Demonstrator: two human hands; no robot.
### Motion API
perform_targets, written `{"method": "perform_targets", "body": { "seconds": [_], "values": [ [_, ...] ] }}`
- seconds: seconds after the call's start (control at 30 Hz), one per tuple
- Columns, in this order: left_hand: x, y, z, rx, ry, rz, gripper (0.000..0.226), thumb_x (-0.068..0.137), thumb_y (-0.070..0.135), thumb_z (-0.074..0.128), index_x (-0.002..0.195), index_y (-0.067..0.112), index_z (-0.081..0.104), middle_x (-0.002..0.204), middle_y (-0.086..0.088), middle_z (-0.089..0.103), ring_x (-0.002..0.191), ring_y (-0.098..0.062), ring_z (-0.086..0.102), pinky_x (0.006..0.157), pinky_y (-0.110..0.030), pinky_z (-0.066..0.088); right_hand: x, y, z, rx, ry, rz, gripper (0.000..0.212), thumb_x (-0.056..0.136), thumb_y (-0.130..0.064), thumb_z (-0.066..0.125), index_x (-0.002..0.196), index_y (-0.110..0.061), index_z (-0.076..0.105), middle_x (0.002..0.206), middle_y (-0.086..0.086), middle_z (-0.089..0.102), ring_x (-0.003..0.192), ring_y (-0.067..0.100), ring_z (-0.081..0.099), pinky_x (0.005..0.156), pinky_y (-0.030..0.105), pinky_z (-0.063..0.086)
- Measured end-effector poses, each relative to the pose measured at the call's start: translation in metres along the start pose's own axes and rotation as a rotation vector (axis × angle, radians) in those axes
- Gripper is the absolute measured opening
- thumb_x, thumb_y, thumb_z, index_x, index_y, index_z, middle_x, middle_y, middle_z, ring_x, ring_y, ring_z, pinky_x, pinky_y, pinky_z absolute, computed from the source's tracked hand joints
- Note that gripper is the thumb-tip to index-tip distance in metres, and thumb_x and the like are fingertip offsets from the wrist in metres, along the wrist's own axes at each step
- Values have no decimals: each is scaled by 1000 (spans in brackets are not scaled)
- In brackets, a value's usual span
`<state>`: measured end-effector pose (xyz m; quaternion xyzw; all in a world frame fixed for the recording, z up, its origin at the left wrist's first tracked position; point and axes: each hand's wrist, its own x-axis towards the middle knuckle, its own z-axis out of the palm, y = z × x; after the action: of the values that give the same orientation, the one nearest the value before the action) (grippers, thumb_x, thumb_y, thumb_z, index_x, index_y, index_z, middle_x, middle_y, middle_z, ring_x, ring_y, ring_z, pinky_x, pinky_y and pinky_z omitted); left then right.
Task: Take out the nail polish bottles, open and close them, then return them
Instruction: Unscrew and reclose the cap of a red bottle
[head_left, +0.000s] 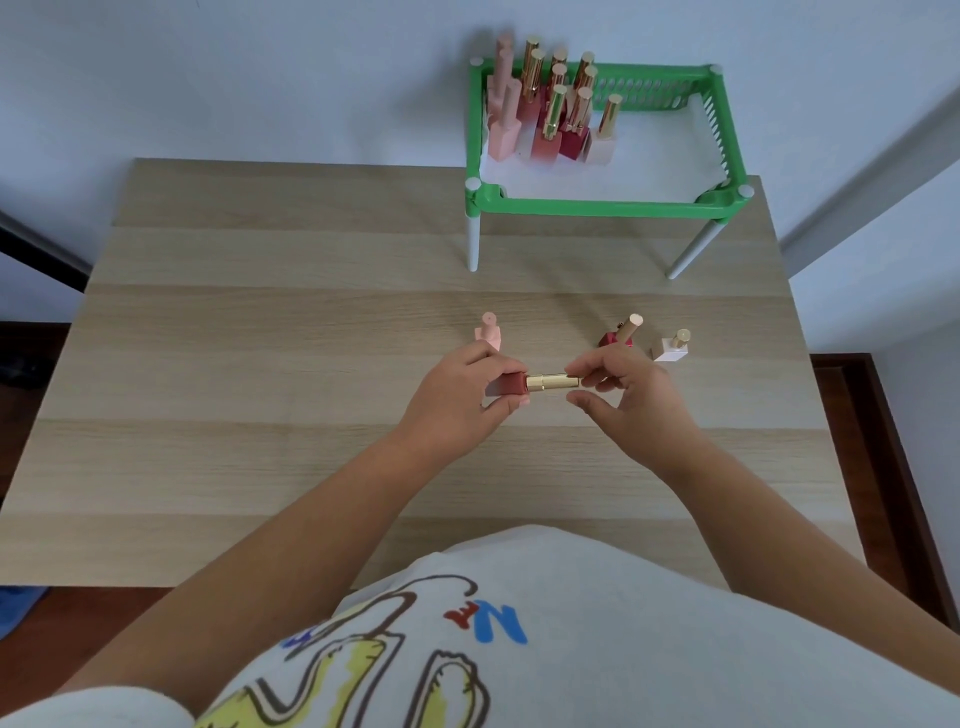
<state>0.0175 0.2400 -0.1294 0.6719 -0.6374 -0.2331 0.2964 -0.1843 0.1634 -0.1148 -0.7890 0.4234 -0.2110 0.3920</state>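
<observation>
A rose-pink nail polish bottle (511, 385) with a gold cap (551, 382) lies sideways in the air above the table. My left hand (460, 402) grips its glass body. The fingertips of my right hand (631, 397) pinch the far end of the cap, thumb apart below. Three bottles stand on the table behind the hands: a pale pink bottle (488, 332), a dark red bottle with a gold cap (621, 335) and a whitish bottle with a gold cap (672, 348). Several more bottles (550, 111) stand in the left part of the green rack (597, 205).
The green rack stands on white legs at the table's far right, its right part lined with white. The wooden table (260, 364) runs wide to the left. A white wall lies behind; dark floor shows at both sides.
</observation>
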Motion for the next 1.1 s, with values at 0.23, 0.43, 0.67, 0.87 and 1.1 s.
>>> {"method": "perform_targets", "body": {
  "seconds": [0.23,0.43,0.67,0.87,1.1],
  "values": [
    [-1,-1,2,7,10,6,31,81,28,75,110,20,70,100,7,63,93,-12,56,82,-22,41,0,1,1,35,11,42,17,82,-10,71,98,-16,69,79,-13,63,75,-4,56,72,7,45],
    [-1,0,6,20,45,47,28,80,25,75,107,17,71,96,4,64,87,-14,56,78,-21,41,1,5,3,3,13,21,15,84,-10,68,95,-20,67,75,-12,60,73,5,54,68,13,44],
    [1,-5,14,-68,86,-24,30,80,29,76,109,22,71,95,9,64,89,-11,56,75,-24,45,1,8,5,151,29,94,21,83,-16,70,100,-28,68,80,-13,65,75,0,59,75,10,47],
    [5,-9,20,-218,-16,-123,33,79,38,75,111,31,70,96,13,64,92,-6,56,77,-31,51,4,9,7,121,-22,107,16,86,-21,66,101,-26,68,81,-10,69,76,6,61,72,14,48],
    [11,-6,26,-226,132,-105,31,76,30,80,105,21,72,94,14,64,84,-9,61,69,-32,54,11,8,14,161,65,74,13,86,-16,66,98,-21,65,78,-14,64,74,1,59,71,18,49]
  ]
}}
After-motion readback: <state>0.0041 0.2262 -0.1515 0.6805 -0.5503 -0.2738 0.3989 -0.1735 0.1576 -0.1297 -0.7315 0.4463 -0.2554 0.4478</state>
